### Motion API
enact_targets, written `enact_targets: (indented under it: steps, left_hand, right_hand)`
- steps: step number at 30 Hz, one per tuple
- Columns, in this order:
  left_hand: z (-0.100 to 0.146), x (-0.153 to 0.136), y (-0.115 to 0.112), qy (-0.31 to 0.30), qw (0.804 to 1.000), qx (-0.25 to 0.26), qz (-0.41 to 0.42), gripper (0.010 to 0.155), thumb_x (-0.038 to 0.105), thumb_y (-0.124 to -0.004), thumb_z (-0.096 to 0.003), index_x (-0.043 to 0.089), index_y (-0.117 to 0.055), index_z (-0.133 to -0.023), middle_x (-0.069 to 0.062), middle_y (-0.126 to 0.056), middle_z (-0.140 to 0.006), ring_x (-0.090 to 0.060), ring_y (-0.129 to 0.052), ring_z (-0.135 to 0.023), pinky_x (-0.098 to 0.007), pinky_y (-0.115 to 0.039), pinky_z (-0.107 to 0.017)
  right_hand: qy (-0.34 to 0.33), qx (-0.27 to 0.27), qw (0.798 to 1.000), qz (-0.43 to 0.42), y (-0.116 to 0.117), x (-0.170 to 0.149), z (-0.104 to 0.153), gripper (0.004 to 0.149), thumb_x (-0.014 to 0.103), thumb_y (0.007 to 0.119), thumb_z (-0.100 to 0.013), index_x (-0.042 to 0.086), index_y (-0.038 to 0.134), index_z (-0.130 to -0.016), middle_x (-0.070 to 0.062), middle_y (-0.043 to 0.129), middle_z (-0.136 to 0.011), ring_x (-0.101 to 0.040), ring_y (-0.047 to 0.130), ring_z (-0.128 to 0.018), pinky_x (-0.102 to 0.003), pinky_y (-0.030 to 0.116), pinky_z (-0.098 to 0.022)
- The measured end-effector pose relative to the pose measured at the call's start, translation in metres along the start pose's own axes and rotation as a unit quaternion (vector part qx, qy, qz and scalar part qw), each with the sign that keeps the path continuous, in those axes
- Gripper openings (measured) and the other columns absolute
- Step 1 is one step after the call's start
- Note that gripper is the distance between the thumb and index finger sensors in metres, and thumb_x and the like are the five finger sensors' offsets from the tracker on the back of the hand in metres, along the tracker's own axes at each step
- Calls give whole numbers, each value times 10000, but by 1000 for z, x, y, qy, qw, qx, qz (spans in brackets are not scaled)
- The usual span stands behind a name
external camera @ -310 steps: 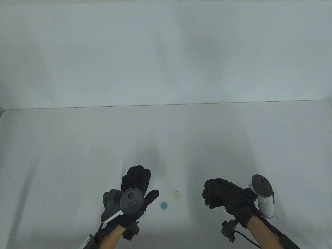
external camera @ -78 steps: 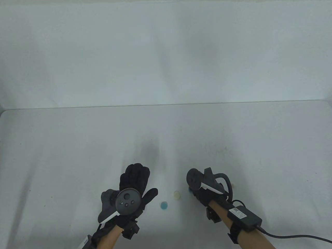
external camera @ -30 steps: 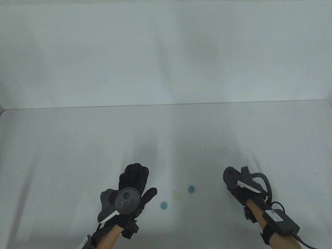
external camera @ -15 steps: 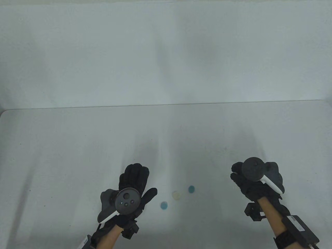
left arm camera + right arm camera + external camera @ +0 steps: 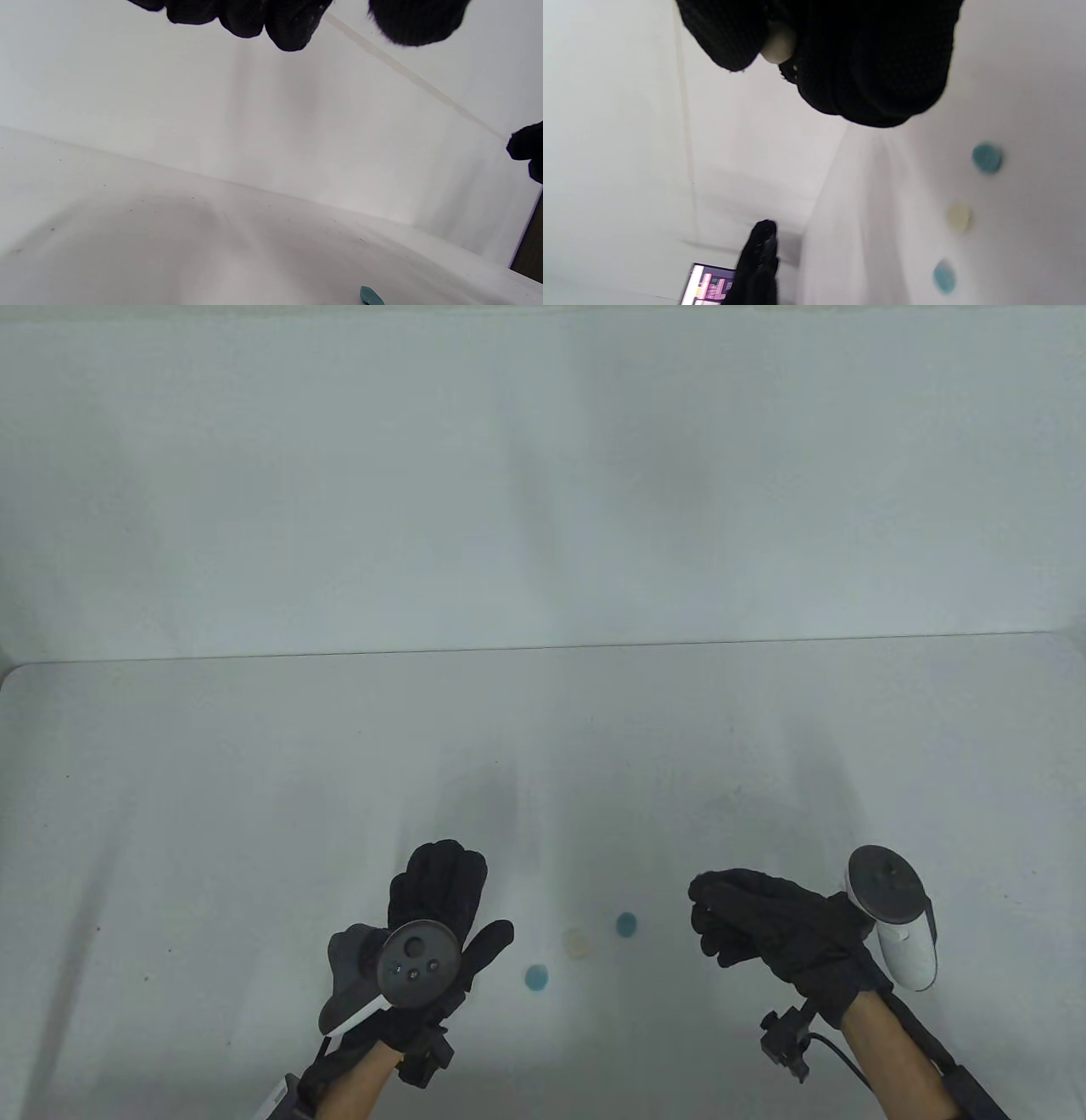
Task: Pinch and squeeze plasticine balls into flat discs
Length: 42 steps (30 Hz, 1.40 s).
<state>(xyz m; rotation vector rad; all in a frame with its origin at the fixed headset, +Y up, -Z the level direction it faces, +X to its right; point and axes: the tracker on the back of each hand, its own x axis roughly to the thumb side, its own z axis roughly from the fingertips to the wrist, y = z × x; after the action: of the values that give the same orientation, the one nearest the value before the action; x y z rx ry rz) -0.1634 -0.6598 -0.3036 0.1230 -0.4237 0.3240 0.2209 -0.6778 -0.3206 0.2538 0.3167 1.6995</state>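
Note:
Three flat plasticine discs lie in a row on the white table: a blue disc, a pale yellow disc and a teal disc. They also show in the right wrist view: teal, yellow, blue. My left hand is held flat with its fingers spread, left of the discs, and holds nothing. My right hand is curled to the right of the discs, fingers pointing left. In the right wrist view its thumb and fingers pinch a pale plasticine ball.
The white table meets a white back wall at the far edge. The blue disc's edge shows at the bottom of the left wrist view. A lit screen shows beyond the table in the right wrist view.
My right hand left the teal disc beside the yellow one and reached right. It has now turned back toward the discs, closed on a pale ball. My left hand has stayed put.

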Motion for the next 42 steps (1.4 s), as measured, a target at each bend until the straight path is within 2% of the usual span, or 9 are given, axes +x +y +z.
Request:
enact_targets:
  steps: [7, 19, 23, 25, 31, 33, 35, 38, 42]
  left_hand:
    - [0, -1, 0, 3, 1000, 2, 0, 790, 507, -632, -539, 33, -451, -1145, -288, -360, -1166, -566, -365, -1063, -647, -393, -730]
    - [-2, -4, -4, 11, 1000, -11, -6, 791, 506, -633, -539, 31, -450, -1145, -287, -359, -1166, -565, -364, -1063, -644, -393, -731]
    - [-2, -4, -3, 11, 1000, -9, -7, 790, 506, -633, -538, 32, -451, -1144, -284, -357, -1166, -562, -363, -1064, -641, -394, -733]
    - [-2, -4, -4, 9, 1000, -9, -6, 786, 505, -634, -539, 37, -449, -1143, -282, -358, -1167, -562, -361, -1064, -640, -393, -733]
    - [-2, -4, -5, 9, 1000, -12, -8, 789, 505, -634, -539, 34, -448, -1145, -283, -351, -1168, -561, -353, -1065, -642, -388, -733]
    - [-2, -4, -5, 10, 1000, -13, -10, 789, 504, -635, -539, 34, -448, -1145, -281, -353, -1168, -562, -353, -1064, -642, -387, -732]
    - [-2, -4, -4, 9, 1000, -11, -10, 788, 504, -635, -539, 35, -449, -1144, -281, -352, -1168, -562, -351, -1065, -642, -386, -733]
    - [-2, -4, -5, 10, 1000, -13, -9, 789, 504, -635, -539, 33, -448, -1145, -282, -352, -1168, -561, -351, -1065, -641, -386, -733]
    - [-2, -4, -5, 8, 1000, -14, -7, 788, 504, -635, -539, 35, -449, -1144, -282, -354, -1167, -561, -354, -1065, -641, -388, -733]
  right_hand:
    - [35, 30, 998, -45, 22, -23, -3, 467, 395, 753, -575, 57, 813, -890, -159, 973, -723, -284, 1050, -532, -288, 960, -348]
    - [36, 4, 999, -33, 24, -28, -2, 416, 325, 785, -549, 50, 820, -859, -125, 1001, -660, -201, 1084, -486, -234, 992, -325]
    - [33, -31, 999, -4, 23, -25, 0, 408, 305, 775, -549, 34, 822, -850, -119, 1010, -631, -196, 1090, -450, -230, 995, -300]
    - [32, -50, 998, -4, 22, -25, 1, 407, 304, 773, -548, 40, 816, -854, -115, 1006, -640, -197, 1088, -459, -231, 994, -309]
    - [56, -22, 997, -57, 20, -36, -2, 426, 286, 699, -597, 53, 713, -953, -177, 887, -819, -313, 977, -635, -340, 933, -461]
    - [50, -1, 996, -71, 22, -36, -2, 460, 318, 667, -617, 35, 680, -979, -217, 843, -863, -353, 938, -679, -369, 911, -492]
    - [45, 6, 996, -79, 24, -36, -2, 560, 422, 639, -625, 5, 660, -999, -249, 819, -884, -373, 922, -690, -383, 902, -504]
    - [43, 4, 995, -90, 24, -36, -2, 563, 437, 717, -590, 32, 681, -980, -218, 847, -864, -344, 947, -672, -354, 919, -487]
    - [33, -3, 997, -66, 22, -31, -2, 453, 342, 792, -553, 92, 729, -926, -146, 919, -797, -253, 1027, -594, -263, 970, -408]
